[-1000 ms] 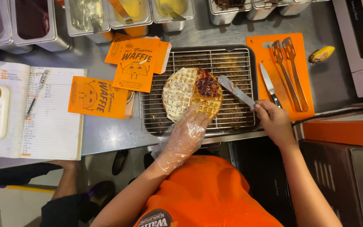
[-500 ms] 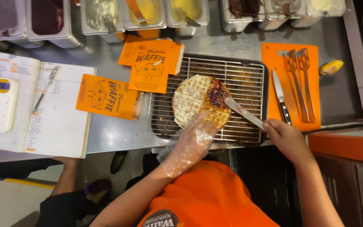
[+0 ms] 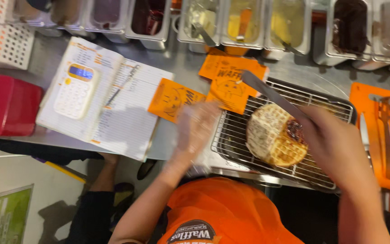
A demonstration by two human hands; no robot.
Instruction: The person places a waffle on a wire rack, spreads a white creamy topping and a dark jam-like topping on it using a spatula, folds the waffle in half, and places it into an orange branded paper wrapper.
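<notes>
My right hand (image 3: 335, 144) grips one knife (image 3: 271, 97) over one waffle (image 3: 274, 135). My gloved left hand (image 3: 195, 126) hovers open — near two orange sleeves (image 3: 177, 99).

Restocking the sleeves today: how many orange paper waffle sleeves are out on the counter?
2 clearly: one sleeve beside the open notebook, one stack overlapping the wire rack. The stack may hide more.

The right hand (image 3: 335, 144) holds a shiny metal knife (image 3: 271, 96). Under it sit a bumpy waffle (image 3: 274, 135) and a wire metal rack (image 3: 321, 169). The left hand (image 3: 195, 129) wears thin clear plastic.
</notes>
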